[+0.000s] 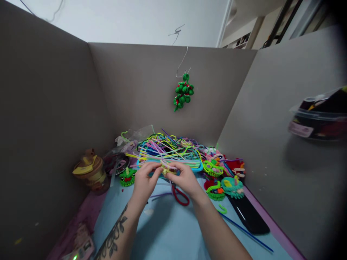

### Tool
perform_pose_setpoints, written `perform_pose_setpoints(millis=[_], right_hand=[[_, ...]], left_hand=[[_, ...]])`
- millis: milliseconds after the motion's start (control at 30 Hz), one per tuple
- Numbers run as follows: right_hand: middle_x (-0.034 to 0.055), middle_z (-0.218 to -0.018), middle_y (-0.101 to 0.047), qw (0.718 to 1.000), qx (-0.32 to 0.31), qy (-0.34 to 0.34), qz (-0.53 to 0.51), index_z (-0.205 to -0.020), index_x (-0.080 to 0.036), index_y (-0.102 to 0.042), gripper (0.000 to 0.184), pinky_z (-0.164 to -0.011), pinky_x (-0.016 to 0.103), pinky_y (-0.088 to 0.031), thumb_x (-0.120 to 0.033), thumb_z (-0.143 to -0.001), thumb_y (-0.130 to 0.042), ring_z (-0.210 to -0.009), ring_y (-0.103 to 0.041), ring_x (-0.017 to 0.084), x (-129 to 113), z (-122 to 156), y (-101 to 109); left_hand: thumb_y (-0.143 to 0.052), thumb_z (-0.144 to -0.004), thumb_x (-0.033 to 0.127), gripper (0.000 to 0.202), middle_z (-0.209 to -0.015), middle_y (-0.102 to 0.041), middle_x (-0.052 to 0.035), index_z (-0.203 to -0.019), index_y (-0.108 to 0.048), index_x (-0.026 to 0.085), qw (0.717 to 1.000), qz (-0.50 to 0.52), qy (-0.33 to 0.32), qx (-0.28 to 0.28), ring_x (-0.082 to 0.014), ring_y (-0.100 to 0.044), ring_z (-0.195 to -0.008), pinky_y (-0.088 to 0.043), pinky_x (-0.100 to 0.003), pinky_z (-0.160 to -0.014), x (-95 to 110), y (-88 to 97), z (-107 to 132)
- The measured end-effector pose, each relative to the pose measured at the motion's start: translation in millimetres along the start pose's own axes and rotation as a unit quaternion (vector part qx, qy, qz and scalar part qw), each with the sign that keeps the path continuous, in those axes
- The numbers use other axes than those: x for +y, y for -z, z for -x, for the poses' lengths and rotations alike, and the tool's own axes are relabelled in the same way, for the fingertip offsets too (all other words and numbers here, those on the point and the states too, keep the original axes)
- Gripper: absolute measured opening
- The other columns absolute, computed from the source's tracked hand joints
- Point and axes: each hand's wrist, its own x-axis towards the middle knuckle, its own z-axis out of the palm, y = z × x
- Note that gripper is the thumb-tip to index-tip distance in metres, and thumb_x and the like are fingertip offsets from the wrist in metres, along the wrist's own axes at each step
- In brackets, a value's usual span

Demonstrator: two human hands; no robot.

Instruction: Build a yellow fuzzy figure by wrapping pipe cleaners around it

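Both hands meet over the middle of the table, fingertips pinched together. My left hand [146,177] and my right hand [184,177] grip a small pale yellow pipe cleaner piece [165,169] between them; its exact shape is partly hidden by the fingers. Under my right hand lies a pair of scissors [181,196] with red handles. A purple pipe cleaner [162,195] rests on the blue mat beside the scissors. Behind the hands, a blue tray [200,167] is heaped with many-coloured pipe cleaners [170,148].
Finished fuzzy pieces sit at right, among them a teal one [232,187], near a black phone-like slab [251,213] and a dark blue stick [245,231]. At left stand a green fuzzy face [127,177] and a brown cup [93,173]. Grey panels [151,86] enclose three sides.
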Motion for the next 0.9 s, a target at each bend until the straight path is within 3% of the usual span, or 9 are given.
perform_pose_setpoints(millis=[267,533,900], right_hand=[[0.0016,-0.080,-0.066,1.000,-0.013,0.010,0.008,-0.084,-0.018,-0.067,0.014,-0.071,0.028,-0.045,-0.023,-0.071,-0.065,-0.075,-0.058,0.016,2.7,1.0,-1.5],[0.0010,-0.082,-0.056,0.997,0.004,0.072,0.042,-0.082,-0.020,-0.063,0.012,-0.071,0.026,-0.041,-0.023,-0.071,-0.067,-0.080,-0.053,0.016,4.8,1.2,-0.9],[0.0007,-0.093,-0.050,0.998,0.005,0.069,-0.004,-0.090,-0.022,-0.057,0.029,-0.077,0.026,-0.039,-0.018,-0.065,-0.071,-0.090,-0.050,0.017,9.2,0.3,-0.5]], left_hand=[[-0.071,-0.068,0.032,0.022,-0.080,-0.069,-0.0057,-0.082,-0.068,0.016,0.982,0.101,0.155,-0.027,-0.0174,-0.062,-0.071,-0.048,-0.027,-0.067,-15.3,-4.1,-1.4],[-0.075,-0.064,0.030,0.024,-0.074,-0.064,-0.0019,-0.077,-0.063,0.015,0.956,0.208,0.196,-0.065,-0.0124,-0.057,-0.068,-0.045,-0.023,-0.065,-13.0,0.6,-3.4],[-0.077,-0.061,0.023,0.030,-0.069,-0.059,0.0029,-0.073,-0.051,0.016,0.930,0.282,0.220,-0.086,-0.0088,-0.055,-0.063,-0.041,-0.019,-0.060,-2.0,4.7,-3.0]])
